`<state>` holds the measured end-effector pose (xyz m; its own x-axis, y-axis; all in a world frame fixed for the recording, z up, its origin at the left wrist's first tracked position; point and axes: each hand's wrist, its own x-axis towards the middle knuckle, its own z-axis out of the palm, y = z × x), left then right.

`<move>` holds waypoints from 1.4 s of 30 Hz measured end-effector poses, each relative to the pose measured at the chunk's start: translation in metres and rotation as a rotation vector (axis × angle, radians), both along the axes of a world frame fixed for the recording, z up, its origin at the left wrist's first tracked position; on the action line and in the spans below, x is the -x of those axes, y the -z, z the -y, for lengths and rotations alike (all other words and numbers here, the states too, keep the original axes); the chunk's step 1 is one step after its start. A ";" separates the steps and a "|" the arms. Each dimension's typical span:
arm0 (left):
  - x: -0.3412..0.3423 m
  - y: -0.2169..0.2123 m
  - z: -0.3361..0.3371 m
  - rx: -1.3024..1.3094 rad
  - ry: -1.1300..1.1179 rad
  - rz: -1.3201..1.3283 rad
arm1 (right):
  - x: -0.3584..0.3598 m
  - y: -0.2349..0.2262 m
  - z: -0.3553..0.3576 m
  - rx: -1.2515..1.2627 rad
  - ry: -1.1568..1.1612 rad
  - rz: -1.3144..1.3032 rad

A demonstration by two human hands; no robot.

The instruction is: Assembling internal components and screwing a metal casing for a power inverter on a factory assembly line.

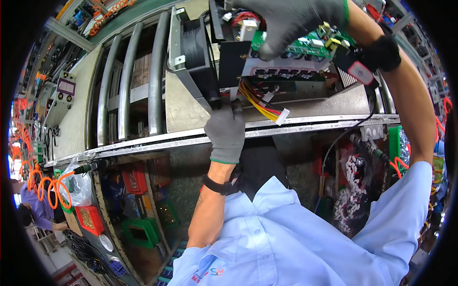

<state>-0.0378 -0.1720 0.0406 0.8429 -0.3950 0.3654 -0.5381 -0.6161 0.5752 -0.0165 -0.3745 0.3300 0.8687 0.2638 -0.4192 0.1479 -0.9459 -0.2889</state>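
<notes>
An electronic unit in a grey metal casing lies on a metal plate over the roller bench, with a black fan-like block at its left end. My left hand, in a grey knit glove, grips the casing's near lower corner; its fingertips are partly hidden there. Beside it hangs a bundle of yellow, red and black wires with a white connector. My right hand, gloved too, reaches across the green circuit board, thumb spread from the fingers; the picture's top edge cuts part of it off.
Metal rollers lie left of the unit, then a small instrument box. Below the bench are red bins, a green bin and a bag of white parts. An orange coiled hose hangs left. Another person is at far left.
</notes>
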 end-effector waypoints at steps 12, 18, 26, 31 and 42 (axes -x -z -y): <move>-0.005 -0.011 -0.005 -0.090 0.055 0.049 | 0.008 -0.004 -0.002 -0.013 -0.062 -0.053; -0.011 0.003 -0.008 -0.068 0.093 0.120 | 0.020 0.029 -0.032 0.236 0.100 0.195; -0.024 0.003 -0.026 0.041 0.119 0.072 | 0.039 0.073 -0.047 0.312 0.078 0.936; -0.047 0.024 -0.051 0.163 0.075 0.122 | 0.132 0.038 -0.121 -0.220 0.050 0.955; -0.029 -0.086 -0.085 0.346 0.009 0.384 | 0.200 0.014 -0.175 -0.040 -0.046 1.322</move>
